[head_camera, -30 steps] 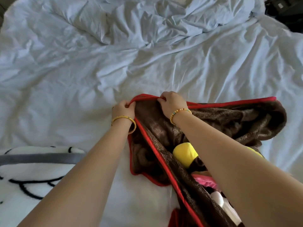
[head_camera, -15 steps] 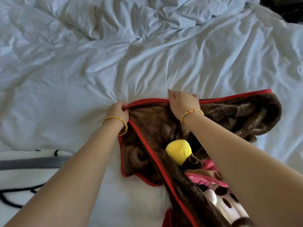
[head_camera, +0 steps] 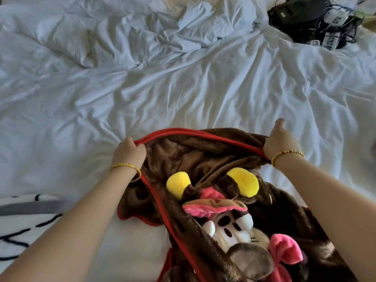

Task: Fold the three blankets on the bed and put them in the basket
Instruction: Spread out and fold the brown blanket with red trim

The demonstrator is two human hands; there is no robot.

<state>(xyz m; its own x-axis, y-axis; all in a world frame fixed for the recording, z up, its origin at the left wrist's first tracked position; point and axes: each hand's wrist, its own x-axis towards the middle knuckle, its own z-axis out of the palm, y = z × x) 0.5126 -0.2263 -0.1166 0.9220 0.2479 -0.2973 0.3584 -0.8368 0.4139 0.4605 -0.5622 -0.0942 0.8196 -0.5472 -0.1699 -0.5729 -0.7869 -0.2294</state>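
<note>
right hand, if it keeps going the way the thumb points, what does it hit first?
Nothing solid, as far as the view shows. The right hand grips the brown blanket's red trim, thumb aimed up the bed; ahead lies only wrinkled white bedsheet. The black cables sit much farther off and rightward, though depth is unclear.

Both arms outstretched, left hand (head_camera: 129, 150) and right hand (head_camera: 279, 140) apart, fingers curled, a bracelet at each wrist
</note>
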